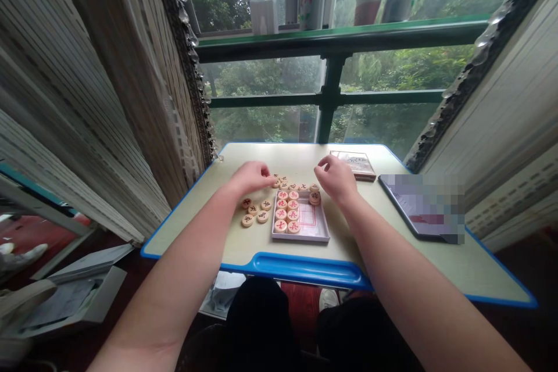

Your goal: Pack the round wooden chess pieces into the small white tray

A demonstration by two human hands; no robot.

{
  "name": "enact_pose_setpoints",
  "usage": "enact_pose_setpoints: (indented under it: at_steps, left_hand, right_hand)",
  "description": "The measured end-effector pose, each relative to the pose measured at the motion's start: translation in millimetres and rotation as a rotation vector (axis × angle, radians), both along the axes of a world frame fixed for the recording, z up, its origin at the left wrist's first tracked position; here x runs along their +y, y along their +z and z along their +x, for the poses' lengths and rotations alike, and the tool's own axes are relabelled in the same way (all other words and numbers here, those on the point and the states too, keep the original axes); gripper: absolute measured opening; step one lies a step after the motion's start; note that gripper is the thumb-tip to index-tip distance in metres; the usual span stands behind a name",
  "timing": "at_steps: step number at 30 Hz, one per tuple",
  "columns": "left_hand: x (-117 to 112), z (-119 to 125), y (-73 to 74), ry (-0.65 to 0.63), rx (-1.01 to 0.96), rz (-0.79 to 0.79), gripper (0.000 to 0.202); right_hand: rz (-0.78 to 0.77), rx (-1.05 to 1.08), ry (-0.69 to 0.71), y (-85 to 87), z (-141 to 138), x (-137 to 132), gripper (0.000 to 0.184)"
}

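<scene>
Taking the middle of the shallow box [300, 238] as the clock's centre, with twelve o'clock toward the window [270, 75], two bare hands work over a pale surface [187, 221] strewn with round game pieces. Inside the box, red-marked pieces [293, 215] stand face up in two columns of four, filling the nine o'clock side; most of the three o'clock side shows bare, lined paper. A small stack [314, 198] of dark-marked pieces occupies the one o'clock corner. Further dark-marked pieces [293, 187] lie from eleven to one o'clock, just beyond the far wall, and a loose cluster [247, 220] lies at nine o'clock.

The left hand [253, 174] is at ten o'clock, its fingers narrow at a piece [276, 184]; whether they grip it cannot be told. The right hand [337, 177], between one and two o'clock, has its fingers curled; no piece shows in them, but their inner side is hidden. Beyond it lies a lid [355, 160], and at three o'clock a tablet [407, 203].

The step in hand is judged to be the picking out of dark-marked pieces. The next move calls for a clean pinch on one piece, leaving its close neighbours undisturbed.
</scene>
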State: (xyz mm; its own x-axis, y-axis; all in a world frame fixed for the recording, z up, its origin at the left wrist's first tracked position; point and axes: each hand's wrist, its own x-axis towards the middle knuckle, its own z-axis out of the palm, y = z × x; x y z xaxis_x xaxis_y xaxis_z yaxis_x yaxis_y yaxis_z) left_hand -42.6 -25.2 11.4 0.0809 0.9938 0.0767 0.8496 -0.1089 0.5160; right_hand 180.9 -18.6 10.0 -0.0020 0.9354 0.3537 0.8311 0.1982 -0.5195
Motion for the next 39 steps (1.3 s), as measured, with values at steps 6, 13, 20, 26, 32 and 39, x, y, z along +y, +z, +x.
enact_pose_setpoints:
  at_steps: [6, 13, 20, 26, 32, 39]
  left_hand:
    - [-6.7, 17.3, 6.1, -0.107, -0.451, 0.103, 0.036]
    - [-8.6, 21.4, 6.8, -0.222, -0.751, -0.148, 0.033]
    - [-11.8, 23.4, 5.1, -0.250, -0.795, -0.259, 0.035]
    - [-11.7, 20.7, 7.3, -0.260, -0.835, -0.264, 0.037]
    - [-12.3, 20.5, 8.9, -0.277, -0.868, -0.286, 0.034]
    - [-14.5, 17.6, 13.9, -0.315, -0.735, -0.364, 0.038]
  right_hand:
    - [0.048, 0.107, 0.400, 11.2, -14.3, -15.8, 0.018]
    - [-0.331, 0.509, 0.495, 21.4, -18.1, -25.1, 0.012]
    - [-0.497, 0.668, 0.462, 17.3, -21.6, -25.4, 0.011]
    - [-0.367, 0.628, 0.472, 14.1, -22.4, -23.1, 0.012]
    - [-0.267, 0.505, 0.451, 12.2, -24.4, -24.8, 0.012]
    - [-0.254, 0.387, 0.421, 13.6, -23.9, -25.0, 0.013]
